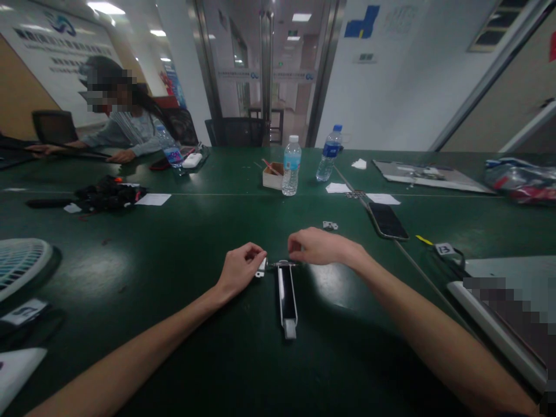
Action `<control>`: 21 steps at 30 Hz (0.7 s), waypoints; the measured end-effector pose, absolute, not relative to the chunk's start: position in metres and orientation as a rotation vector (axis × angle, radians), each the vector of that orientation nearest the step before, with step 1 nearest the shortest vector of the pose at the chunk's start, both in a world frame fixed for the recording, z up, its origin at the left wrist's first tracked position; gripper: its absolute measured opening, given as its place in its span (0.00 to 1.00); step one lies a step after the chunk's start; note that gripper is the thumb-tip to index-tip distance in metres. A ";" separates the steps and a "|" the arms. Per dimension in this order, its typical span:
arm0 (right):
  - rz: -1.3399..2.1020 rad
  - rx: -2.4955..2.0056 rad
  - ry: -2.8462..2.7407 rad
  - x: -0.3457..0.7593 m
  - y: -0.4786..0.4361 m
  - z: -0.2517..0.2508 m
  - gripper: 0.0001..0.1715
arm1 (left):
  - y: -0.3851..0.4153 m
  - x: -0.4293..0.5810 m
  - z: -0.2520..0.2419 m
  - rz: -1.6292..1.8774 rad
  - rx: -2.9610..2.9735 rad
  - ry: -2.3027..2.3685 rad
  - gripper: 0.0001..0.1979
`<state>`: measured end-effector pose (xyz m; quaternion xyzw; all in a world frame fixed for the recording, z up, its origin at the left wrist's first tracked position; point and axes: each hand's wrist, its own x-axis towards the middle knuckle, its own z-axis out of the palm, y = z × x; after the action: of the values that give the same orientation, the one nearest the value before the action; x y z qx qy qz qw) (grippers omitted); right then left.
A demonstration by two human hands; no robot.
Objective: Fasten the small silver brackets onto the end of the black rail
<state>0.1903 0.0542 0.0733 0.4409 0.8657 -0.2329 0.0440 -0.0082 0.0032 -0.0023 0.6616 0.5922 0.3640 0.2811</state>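
A long narrow metal part (287, 298) with a dark inner channel lies lengthwise on the green table (182, 260) in front of me. At its far end a thin screwdriver-like tool (283, 264) lies crosswise. My left hand (240, 268) is closed in a pinch on a small silver bracket (261, 267) just left of that end. My right hand (319, 246) is curled with fingers together at the tool's right end, gripping it. A second small metal bracket (330, 225) rests on the table beyond my right hand.
Two water bottles (291, 165) and a small cardboard box (272, 175) stand mid-table. A black phone (387, 220) lies at right, a laptop (504, 313) nearer right, a fan (21, 266) at left. Another person (125, 124) sits at the far left.
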 end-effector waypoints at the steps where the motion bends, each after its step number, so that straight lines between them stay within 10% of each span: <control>1: -0.693 1.309 2.581 0.194 0.057 0.075 0.14 | 0.003 -0.008 -0.003 0.947 1.794 1.604 0.09; 21: -0.657 1.069 2.442 0.193 0.061 0.070 0.13 | 0.006 -0.007 -0.004 0.770 1.939 1.521 0.11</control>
<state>0.1927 0.0608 0.0701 0.3817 0.8721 -0.2346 0.1967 -0.0066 0.0056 -0.0036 0.7217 0.5662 0.2867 0.2763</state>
